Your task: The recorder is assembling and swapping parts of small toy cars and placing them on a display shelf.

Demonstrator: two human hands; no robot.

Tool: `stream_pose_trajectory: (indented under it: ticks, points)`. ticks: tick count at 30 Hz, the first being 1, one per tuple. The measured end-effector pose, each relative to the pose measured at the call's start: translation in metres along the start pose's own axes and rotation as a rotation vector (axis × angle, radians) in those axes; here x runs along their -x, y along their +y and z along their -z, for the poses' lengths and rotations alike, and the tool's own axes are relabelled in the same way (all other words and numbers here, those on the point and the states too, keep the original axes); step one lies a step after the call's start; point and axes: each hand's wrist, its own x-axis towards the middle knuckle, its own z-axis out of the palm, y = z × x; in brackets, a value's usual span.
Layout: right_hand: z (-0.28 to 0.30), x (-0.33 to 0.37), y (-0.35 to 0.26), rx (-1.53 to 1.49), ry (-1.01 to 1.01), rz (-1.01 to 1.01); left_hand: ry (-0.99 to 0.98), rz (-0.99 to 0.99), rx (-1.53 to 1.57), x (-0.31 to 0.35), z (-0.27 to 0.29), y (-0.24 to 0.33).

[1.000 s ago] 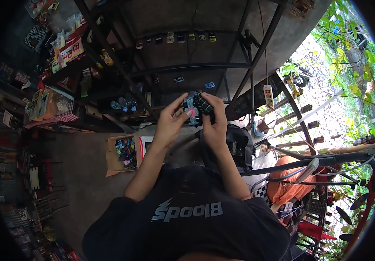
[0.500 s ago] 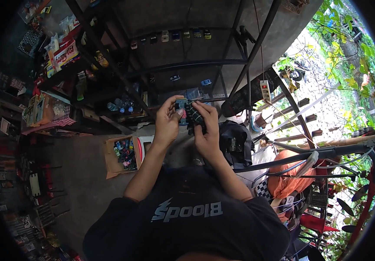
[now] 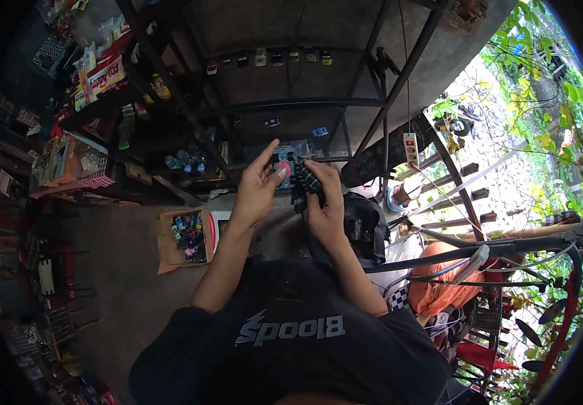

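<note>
My hands are raised together in front of my chest. My left hand has its index finger stretched up and its thumb against a small teal-and-pink thing, its kind unclear; the other fingers are mostly hidden behind. My right hand is closed round a dark cloth with thin light check lines, which bunches up beside the teal-and-pink thing and hangs below it. Down to the left, an open cardboard box holds several small coloured toy cars.
Beyond my hands stands a dark metal rack with toy cars in a row. A white power strip hangs at the right. Below it lie a black bag and a bent metal tube. Crowded shelves line the left.
My left index finger has lifted and straightened away from the teal-and-pink thing, baring more of it. The right hand still grips the cloth. The whole view has shifted slightly.
</note>
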Motion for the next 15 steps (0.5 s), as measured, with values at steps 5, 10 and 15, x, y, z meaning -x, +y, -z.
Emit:
stream_pose_trajectory:
  ticks: [5, 10, 15]
  points:
    - [-0.01, -0.005, 0.002, 0.004, 0.018, -0.004, 0.025, -0.049, -0.055, 0.005, 0.003, -0.004]
    - [-0.025, -0.011, -0.008, 0.02, -0.003, 0.042, 0.029, -0.072, -0.028, 0.009, 0.02, 0.004]
    - [-0.053, 0.002, -0.028, 0.045, -0.026, 0.023, 0.077, -0.112, 0.032, 0.017, 0.042, 0.02]
